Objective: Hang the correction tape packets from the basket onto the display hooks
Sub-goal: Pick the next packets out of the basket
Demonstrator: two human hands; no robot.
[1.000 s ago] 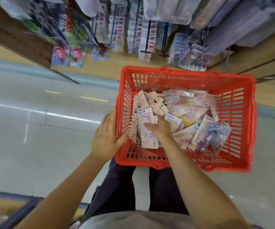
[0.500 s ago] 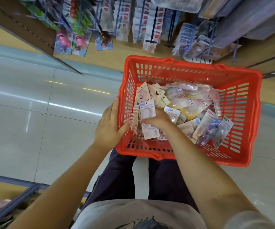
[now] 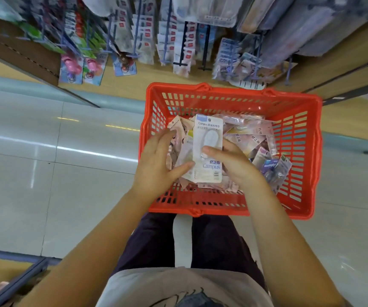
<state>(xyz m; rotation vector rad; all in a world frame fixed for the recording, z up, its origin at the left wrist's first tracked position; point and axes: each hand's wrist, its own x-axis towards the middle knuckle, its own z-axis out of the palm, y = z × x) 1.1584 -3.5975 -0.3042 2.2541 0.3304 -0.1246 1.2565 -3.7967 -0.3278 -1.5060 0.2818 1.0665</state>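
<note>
I see my right grip pinching a packet above the red basket; my left grip touches it, fingers straight. Glossy pale floor tiles below, hooks of hanging stock ahead.

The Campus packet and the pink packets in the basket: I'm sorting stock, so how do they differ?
The Campus packet is white with a blue top strip; the pink packets are pinkish and glossy. The Campus packet is lifted, held in the right hand with the left hand touching its edge; the pink packets lie loose and overlapping in the basket. The Campus packet faces the camera squarely; the pink ones lie at mixed angles. Both are flat packets.
</note>
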